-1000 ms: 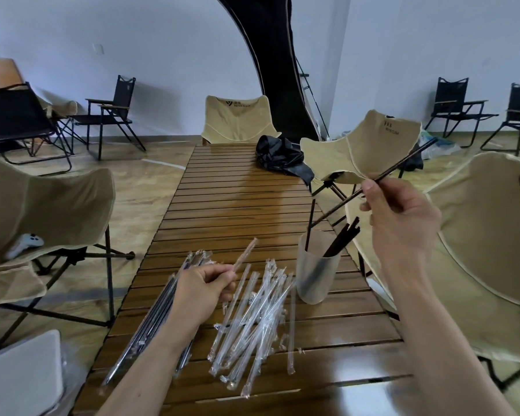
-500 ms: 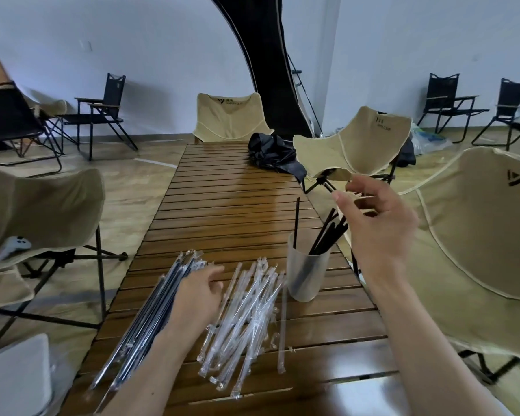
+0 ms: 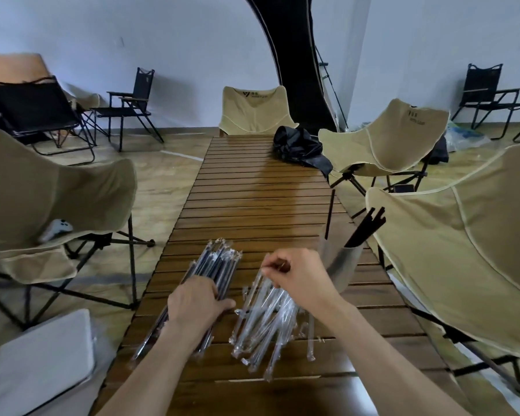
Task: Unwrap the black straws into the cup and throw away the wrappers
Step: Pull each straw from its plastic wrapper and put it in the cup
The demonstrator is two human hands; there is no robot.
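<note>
The left hand [image 3: 197, 304] lies palm down on the bundle of wrapped black straws [image 3: 213, 271], its fingers curled over the near middle of the bundle and gripping it against the slatted wooden table [image 3: 252, 199]. The bundle runs diagonally, its far end pointing toward the table's centre and its near end reaching the left table edge.

The right hand [image 3: 297, 274] hovers over the far end of the pile of empty clear wrappers [image 3: 267, 328], fingers curled inward; whether anything is pinched between them cannot be determined. The wrappers lie fanned on the table just to the right of the wrapped bundle.

The translucent cup [image 3: 341, 265] stands upright near the right table edge, just beyond the right hand and partly hidden by it. It holds several unwrapped black straws [image 3: 365, 228]: one stands nearly vertical, and the others lean to the right.

A crumpled black bag [image 3: 297, 147] rests on the far end of the table. Beige folding chairs [image 3: 385, 136] stand around the table, and a white controller [image 3: 56, 229] lies on the seat of the left-hand chair.
</note>
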